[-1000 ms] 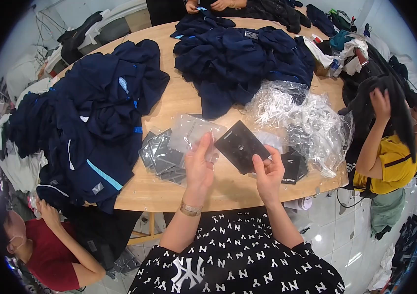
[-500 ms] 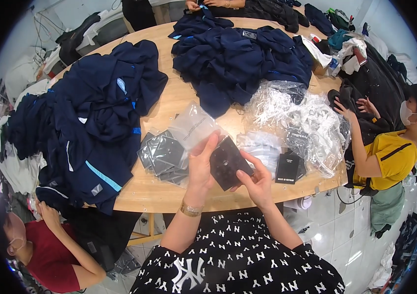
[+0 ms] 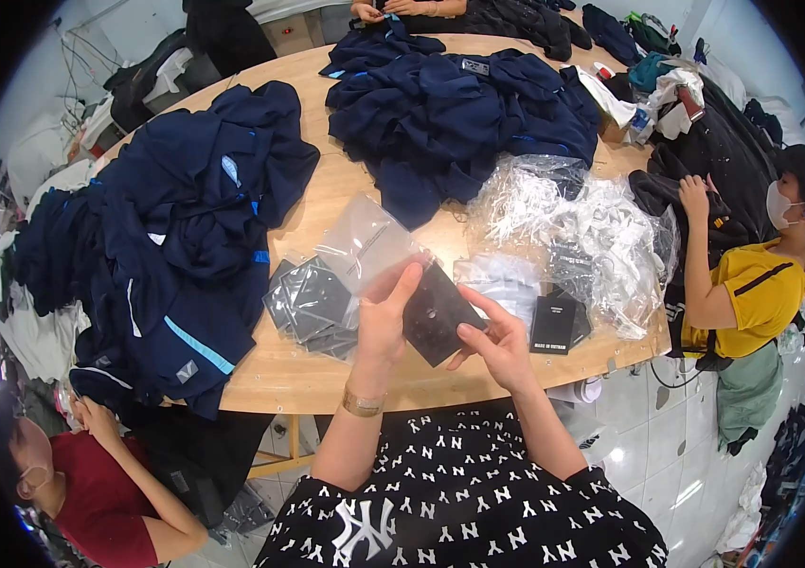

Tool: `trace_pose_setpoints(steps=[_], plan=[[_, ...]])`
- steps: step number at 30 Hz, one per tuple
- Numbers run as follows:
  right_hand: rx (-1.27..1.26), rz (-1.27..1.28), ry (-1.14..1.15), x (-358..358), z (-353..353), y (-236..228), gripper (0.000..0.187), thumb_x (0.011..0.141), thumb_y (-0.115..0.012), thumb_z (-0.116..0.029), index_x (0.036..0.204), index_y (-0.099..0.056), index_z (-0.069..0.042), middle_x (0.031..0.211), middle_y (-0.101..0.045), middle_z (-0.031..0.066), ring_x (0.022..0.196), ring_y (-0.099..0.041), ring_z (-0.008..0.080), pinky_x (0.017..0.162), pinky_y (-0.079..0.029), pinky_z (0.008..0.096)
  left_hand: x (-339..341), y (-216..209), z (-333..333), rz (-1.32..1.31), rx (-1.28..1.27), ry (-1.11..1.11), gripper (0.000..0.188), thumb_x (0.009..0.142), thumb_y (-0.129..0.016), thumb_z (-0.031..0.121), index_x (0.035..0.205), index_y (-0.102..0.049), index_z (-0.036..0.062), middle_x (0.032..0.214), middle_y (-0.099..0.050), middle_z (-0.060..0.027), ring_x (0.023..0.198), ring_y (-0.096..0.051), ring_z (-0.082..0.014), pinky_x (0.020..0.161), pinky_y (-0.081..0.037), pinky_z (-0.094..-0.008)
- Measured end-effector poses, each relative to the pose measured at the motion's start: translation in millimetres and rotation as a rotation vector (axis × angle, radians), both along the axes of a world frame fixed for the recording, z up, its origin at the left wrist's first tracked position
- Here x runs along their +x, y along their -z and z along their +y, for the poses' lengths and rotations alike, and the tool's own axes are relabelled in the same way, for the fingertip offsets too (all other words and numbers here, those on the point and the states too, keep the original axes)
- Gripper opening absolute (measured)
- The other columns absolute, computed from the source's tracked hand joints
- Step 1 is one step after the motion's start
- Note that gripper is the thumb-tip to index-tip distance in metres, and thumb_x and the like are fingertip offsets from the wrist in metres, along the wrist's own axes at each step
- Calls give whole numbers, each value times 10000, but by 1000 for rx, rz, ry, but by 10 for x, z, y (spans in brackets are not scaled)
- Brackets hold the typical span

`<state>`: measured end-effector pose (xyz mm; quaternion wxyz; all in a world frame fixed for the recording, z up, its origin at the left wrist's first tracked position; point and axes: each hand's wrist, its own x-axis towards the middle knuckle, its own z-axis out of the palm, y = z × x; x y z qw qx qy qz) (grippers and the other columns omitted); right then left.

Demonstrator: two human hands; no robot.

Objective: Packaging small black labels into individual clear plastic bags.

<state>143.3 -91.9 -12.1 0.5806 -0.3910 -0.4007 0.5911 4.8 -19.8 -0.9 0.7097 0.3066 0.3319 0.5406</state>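
Over the near part of the table, a black square card [image 3: 442, 314] with a small round hole is held between my two hands. My right hand [image 3: 497, 346] pinches its right edge, thumb on top. Closed around a clear plastic bag [image 3: 363, 248], my left hand [image 3: 386, 317] has its thumb up and fingers against the card's left edge. The bag's open-looking end is hidden behind that hand. Just left lies a pile of black cards in clear bags [image 3: 317, 301]. On the right, loose black cards [image 3: 552, 325] rest near a stack of clear bags [image 3: 500, 284].
Navy garments [image 3: 185, 208] heap on the left, with another navy pile [image 3: 440, 114] at the back. Crumpled plastic and white strings [image 3: 601, 227] cover the right of the wooden table [image 3: 402, 386]. A co-worker in yellow [image 3: 753, 293] handles dark cloth; another in red [image 3: 99, 492] sits left.
The clear bag has tilted slightly left, and my hands keep hold of it and the card. The yellow-clad co-worker's hands have shifted on the dark cloth. A dark-clothed figure at the back moved left.
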Motion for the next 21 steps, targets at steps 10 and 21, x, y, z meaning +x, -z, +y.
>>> trace_pose_setpoints(steps=[10,21], plan=[[45,-60,-1,-10,6,35,448,839,-505,24,1273,-395,1,1039,-572,106,689,-590,102,563,-545,236,-42,75,66,70,-66,-61,158,789,-660,130,884,-642,5,840,-642,-57,738,-589,-113,654,-453,-219],[66,-114,62,5,61,16,419,837,-509,19,1248,-427,5,960,-592,82,685,-572,81,574,-498,201,-31,-22,48,66,-18,80,221,794,-650,120,976,-630,-4,890,-641,-58,782,-593,-114,698,-468,-231]])
